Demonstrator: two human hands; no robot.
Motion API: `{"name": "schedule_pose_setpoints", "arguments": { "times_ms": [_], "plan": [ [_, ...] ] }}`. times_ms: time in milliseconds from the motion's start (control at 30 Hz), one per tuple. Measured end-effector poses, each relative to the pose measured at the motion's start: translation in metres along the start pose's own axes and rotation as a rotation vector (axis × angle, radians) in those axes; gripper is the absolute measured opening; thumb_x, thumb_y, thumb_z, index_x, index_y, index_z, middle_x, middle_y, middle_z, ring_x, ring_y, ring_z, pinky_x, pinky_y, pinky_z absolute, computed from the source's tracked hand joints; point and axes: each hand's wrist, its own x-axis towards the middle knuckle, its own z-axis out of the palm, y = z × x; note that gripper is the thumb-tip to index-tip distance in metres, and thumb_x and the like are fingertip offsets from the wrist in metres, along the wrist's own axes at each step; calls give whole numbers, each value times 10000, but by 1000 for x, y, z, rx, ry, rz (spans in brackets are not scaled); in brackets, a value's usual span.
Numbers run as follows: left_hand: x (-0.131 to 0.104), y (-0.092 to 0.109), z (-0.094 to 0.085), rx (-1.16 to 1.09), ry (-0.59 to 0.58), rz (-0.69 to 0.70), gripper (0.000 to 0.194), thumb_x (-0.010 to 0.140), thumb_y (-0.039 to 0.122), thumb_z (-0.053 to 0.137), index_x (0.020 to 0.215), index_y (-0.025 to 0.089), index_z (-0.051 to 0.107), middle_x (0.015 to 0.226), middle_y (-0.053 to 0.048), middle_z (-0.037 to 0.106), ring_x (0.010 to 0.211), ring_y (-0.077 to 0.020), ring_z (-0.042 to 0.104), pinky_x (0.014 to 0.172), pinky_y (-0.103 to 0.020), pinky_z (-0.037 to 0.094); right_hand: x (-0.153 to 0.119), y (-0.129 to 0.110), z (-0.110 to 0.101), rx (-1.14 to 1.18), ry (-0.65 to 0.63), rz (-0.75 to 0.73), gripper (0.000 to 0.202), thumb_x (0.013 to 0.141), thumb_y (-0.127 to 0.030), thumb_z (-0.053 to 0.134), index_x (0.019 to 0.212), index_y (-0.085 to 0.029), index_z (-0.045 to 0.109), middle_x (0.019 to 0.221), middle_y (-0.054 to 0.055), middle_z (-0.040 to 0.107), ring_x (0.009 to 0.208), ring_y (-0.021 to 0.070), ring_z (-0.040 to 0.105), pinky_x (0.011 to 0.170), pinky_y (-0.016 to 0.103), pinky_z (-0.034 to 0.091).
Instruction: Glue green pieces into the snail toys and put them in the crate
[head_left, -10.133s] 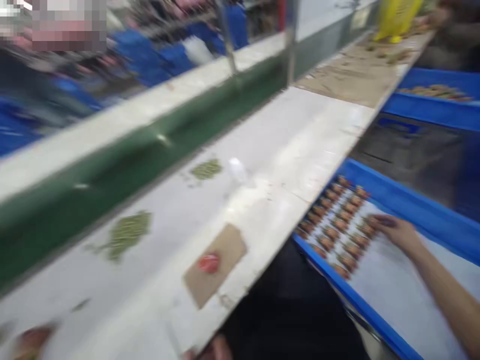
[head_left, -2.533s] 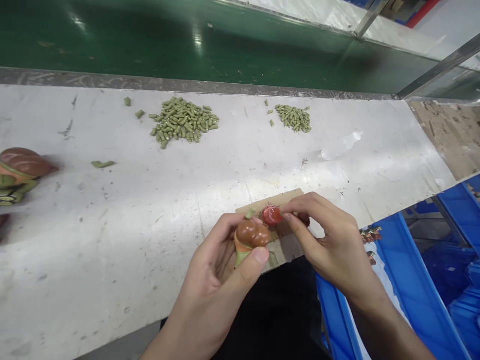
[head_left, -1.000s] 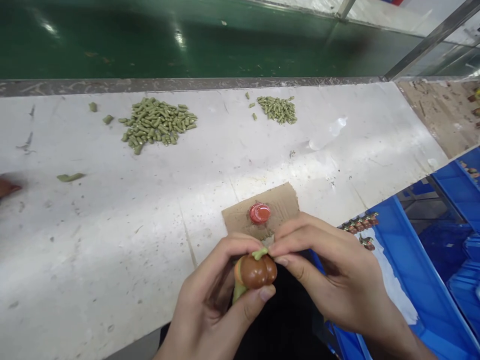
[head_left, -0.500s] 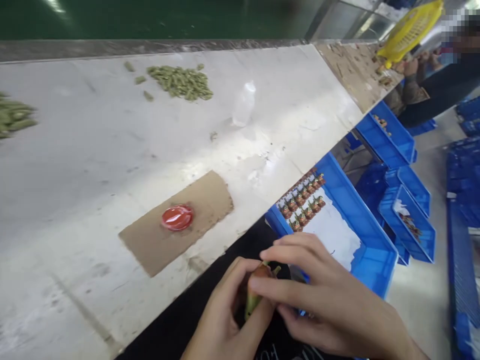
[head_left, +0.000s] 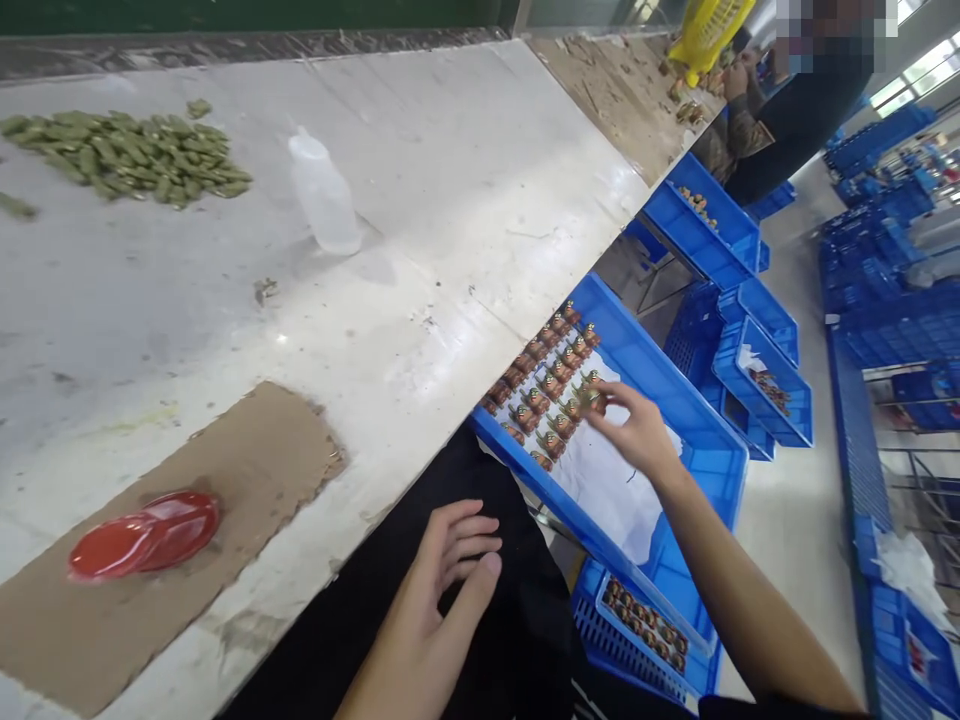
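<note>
My right hand [head_left: 630, 430] reaches into a blue plastic bin [head_left: 694, 420] and pinches a small brown-and-green figurine [head_left: 590, 397] at the end of a row. Rows of similar figurines [head_left: 551, 385] stand there on white sheeting [head_left: 619, 500]. Whether the held one touches the sheeting, I cannot tell. My left hand [head_left: 457, 570] is over my dark-clothed lap, empty, its fingers loosely bent and apart. Left of it on the table lies a piece of cardboard [head_left: 262, 460] bearing glossy red shapes [head_left: 142, 535].
The white table [head_left: 442, 160] holds a pile of small green pieces [head_left: 142, 155] and a translucent bottle [head_left: 326, 195]. A lower blue crate [head_left: 622, 650] contains more figurines. Other blue bins [head_left: 765, 380] stand at right. Beyond the table, another person [head_left: 802, 110] works near a yellow basket [head_left: 709, 40].
My hands have parted. The right carried the figurine from in front of me over to the bin's rows, and the left let go. The view has swung right.
</note>
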Motion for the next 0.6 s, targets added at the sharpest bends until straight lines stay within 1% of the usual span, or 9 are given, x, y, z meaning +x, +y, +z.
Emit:
{"name": "schedule_pose_setpoints", "arguments": {
  "times_ms": [67, 133, 233, 333, 433, 533, 600],
  "plan": [
    [-1, -8, -5, 28, 23, -1, 461, 1033, 604, 771, 1326, 255, 702, 1186, -127, 830, 1049, -318, 840, 981, -448, 669, 35, 41, -8, -78, 95, 160, 278, 1102, -394, 805, 1277, -178, 784, 1182, 91, 807, 1097, 290, 775, 1090, 531, 637],
    [-3, -18, -12, 52, 38, 12, 417, 1050, 589, 748, 1306, 264, 702, 1115, -103, 823, 976, -308, 830, 942, -444, 666, 65, 72, -13, -149, 127, 292, 295, 1132, -410, 813, 1302, -172, 773, 1280, 95, 790, 1150, 289, 780, 1066, 522, 664],
    [-3, -33, -22, 79, 72, 9, 438, 1036, 634, 755, 1287, 276, 724, 1077, -92, 821, 938, -315, 825, 905, -439, 666, 95, 100, -14, -220, 95, 415, 323, 1141, -416, 821, 1348, -173, 769, 1355, 104, 778, 1169, 286, 787, 1020, 493, 696],
    [0, -42, -28, 66, 123, -16, 525, 983, 725, 793, 1250, 275, 747, 1049, -91, 822, 917, -325, 826, 883, -442, 670, 111, 112, -10, -261, 28, 469, 338, 1138, -416, 827, 1363, -170, 771, 1362, 102, 779, 1151, 286, 795, 989, 475, 709],
    [2, -42, -27, 29, 135, -29, 525, 956, 727, 821, 1199, 268, 749, 1006, -78, 812, 869, -313, 816, 865, -438, 664, 119, 114, -6, -291, -23, 495, 360, 1130, -418, 837, 1382, -170, 769, 1385, 99, 772, 1170, 304, 792, 990, 477, 711],
    [3, -39, -21, 9, 141, -25, 490, 960, 698, 827, 1180, 268, 748, 967, -61, 796, 838, -294, 792, 848, -421, 643, 119, 107, -5, -310, -30, 484, 375, 1129, -418, 838, 1411, -183, 760, 1415, 104, 760, 1202, 314, 786, 1005, 483, 707],
    [3, -38, -18, 3, 140, -11, 471, 980, 686, 813, 1185, 267, 744, 965, -55, 786, 837, -284, 772, 841, -410, 621, 114, 96, -8, -311, -12, 445, 393, 1132, -423, 834, 1434, -185, 750, 1434, 109, 751, 1215, 317, 782, 1013, 492, 707]
  ]
}}
